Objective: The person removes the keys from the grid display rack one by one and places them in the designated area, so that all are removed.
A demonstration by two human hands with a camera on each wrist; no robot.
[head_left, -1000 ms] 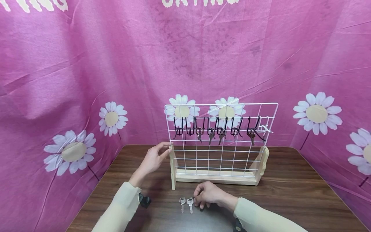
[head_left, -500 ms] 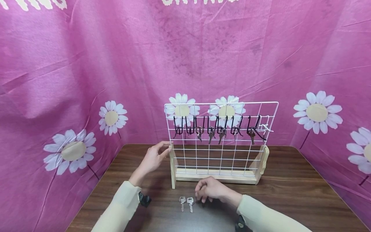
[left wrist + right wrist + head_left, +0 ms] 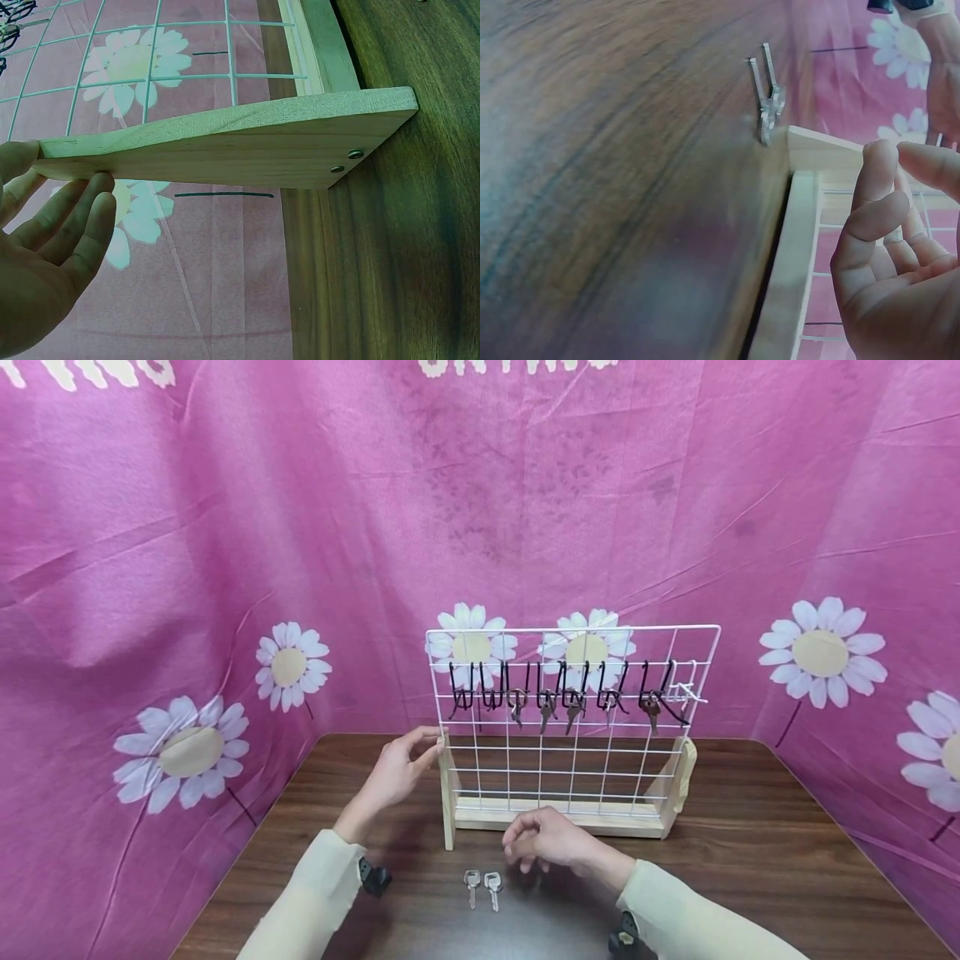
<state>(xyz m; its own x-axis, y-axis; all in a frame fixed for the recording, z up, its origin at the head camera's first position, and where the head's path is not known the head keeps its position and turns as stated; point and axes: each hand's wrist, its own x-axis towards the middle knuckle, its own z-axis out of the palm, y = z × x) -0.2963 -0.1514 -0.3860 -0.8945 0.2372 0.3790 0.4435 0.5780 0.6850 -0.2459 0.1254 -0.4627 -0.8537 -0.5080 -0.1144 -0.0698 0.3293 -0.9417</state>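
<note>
In the head view my left hand [image 3: 397, 768] grips the upper end of the left wooden side of a white wire grid rack [image 3: 540, 748]. The left wrist view shows the fingertips against that wooden side board [image 3: 225, 146]. My right hand [image 3: 551, 843] hovers in front of the rack's base, fingers loosely curled. In the right wrist view its fingertips [image 3: 881, 154] come together, and nothing shows between them. Two silver keys, a left key [image 3: 472, 887] and a right key [image 3: 492, 888], lie side by side on the table, just left of the right hand and apart from it.
Black hooks [image 3: 491, 689] line the grid, several with keys [image 3: 573, 714] hanging from them. A white hook [image 3: 682, 689] sits at the right end. The rack stands on a dark wooden table [image 3: 750, 852]. A pink cloth [image 3: 360, 527] with daisies surrounds the table.
My right hand has lifted away from beside the two keys, up and slightly right toward the rack's base. Both keys lie where they were. The left hand has not moved from the rack.
</note>
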